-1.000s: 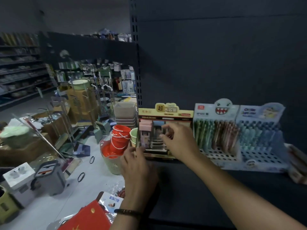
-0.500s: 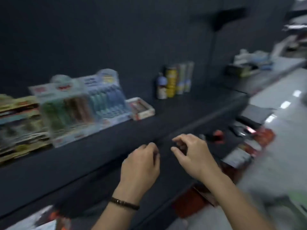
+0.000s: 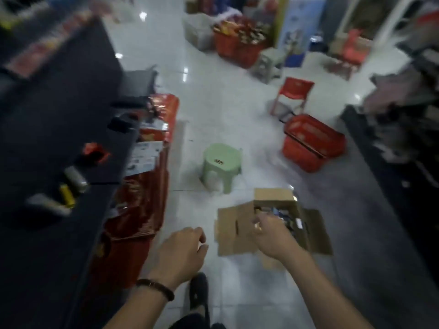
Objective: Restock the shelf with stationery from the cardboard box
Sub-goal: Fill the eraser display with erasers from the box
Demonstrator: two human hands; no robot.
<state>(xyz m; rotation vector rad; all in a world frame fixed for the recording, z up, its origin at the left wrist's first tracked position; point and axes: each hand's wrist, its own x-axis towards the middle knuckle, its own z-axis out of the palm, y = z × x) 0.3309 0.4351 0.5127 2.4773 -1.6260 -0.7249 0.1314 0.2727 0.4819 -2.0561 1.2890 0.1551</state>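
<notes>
The box point(image 3: 237, 231) sits on the floor just ahead of your shoe point(image 3: 198, 293), flaps splayed outward, with the stationery point(image 3: 285, 217) heaped in its well. The shelf point(image 3: 47, 115) runs along your left.

Your right hand point(image 3: 270, 233) hangs over the near edge of the well with its fingers curled. The picture is too smeared for you to tell whether they pinch anything. Your left hand point(image 3: 183, 250) hovers over bare floor beside the left flap, loosely curled and holding nothing.

The likeliest slip is a poor grab. The packs lie jumbled and overlapping, so a quick one-handed pull may lift one by a corner and spill its neighbours over the low wall. The box looks light, so a snagged pack could drag it or tip it toward you. Your free left hand on the flap would prevent that.

Mind the turn to the shelf too. The stool point(image 3: 222, 162) stands just beyond the box, and red packs point(image 3: 140, 205) crowd the shelf's foot, so a hurried step could catch either. Cans point(image 3: 73, 179) lie on their sides near the shelf's edge, and a careless sweep of your arm may roll them off.
</notes>
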